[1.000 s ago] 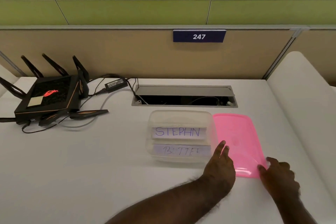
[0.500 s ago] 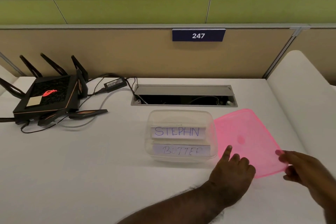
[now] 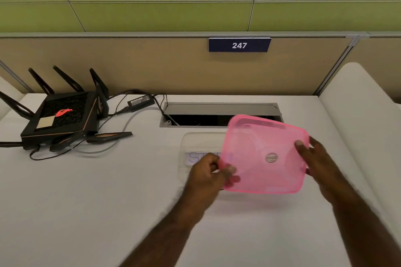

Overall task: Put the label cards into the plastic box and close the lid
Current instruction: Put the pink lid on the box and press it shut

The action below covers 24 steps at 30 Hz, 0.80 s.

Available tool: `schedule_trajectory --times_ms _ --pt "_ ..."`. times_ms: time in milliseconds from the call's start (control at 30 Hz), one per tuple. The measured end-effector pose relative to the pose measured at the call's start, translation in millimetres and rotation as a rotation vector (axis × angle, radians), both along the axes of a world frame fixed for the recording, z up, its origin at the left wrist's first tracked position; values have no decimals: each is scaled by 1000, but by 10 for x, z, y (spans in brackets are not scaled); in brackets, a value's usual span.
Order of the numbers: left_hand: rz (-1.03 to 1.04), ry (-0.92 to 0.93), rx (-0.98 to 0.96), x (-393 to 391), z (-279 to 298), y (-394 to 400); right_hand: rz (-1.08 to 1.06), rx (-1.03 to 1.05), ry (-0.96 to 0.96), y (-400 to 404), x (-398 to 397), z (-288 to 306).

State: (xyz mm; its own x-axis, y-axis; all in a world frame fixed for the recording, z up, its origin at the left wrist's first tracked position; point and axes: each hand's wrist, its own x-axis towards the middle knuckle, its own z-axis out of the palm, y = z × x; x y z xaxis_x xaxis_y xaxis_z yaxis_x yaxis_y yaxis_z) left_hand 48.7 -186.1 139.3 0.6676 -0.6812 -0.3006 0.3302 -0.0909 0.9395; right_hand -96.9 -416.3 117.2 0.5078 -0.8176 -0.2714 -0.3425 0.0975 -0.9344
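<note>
A pink translucent lid (image 3: pixel 264 154) is held tilted in the air above the right part of a clear plastic box (image 3: pixel 195 138) on the white desk. My left hand (image 3: pixel 206 178) pinches the lid's near left corner. My right hand (image 3: pixel 319 162) grips its right edge. Inside the box a white label card (image 3: pixel 199 157) with blue lettering shows at the left; the rest of the box's contents is hidden behind the lid and my left hand.
A black router (image 3: pixel 58 117) with antennas, its power brick (image 3: pixel 140 102) and several cables lie at the back left. An open cable slot (image 3: pixel 206 115) sits just behind the box. A beige partition with a 247 sign (image 3: pixel 239 45) bounds the desk's far edge.
The lid has come up off the desk from the right of the box and moved left over it. Both hands now grip its edges; a second ago they only touched it.
</note>
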Motion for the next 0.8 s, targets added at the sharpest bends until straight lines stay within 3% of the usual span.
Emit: schedule_trajectory --times_ms 100,233,300,433,633,800 --pt "125 -34 122 249 -187 274 68 -75 60 152 316 -108" --pt "269 -520 523 528 -505 534 116 -192 217 309 689 -314" --pt "240 -608 627 609 -626 589 115 -270 314 353 836 -380" --pt "224 -629 683 670 -827 544 80 -404 475 380 984 -446" --pt "180 -589 578 702 -912 471 55 -366 512 433 999 -541" --pt "-21 -872 642 748 -840 276 36 -256 442 418 1016 -574"
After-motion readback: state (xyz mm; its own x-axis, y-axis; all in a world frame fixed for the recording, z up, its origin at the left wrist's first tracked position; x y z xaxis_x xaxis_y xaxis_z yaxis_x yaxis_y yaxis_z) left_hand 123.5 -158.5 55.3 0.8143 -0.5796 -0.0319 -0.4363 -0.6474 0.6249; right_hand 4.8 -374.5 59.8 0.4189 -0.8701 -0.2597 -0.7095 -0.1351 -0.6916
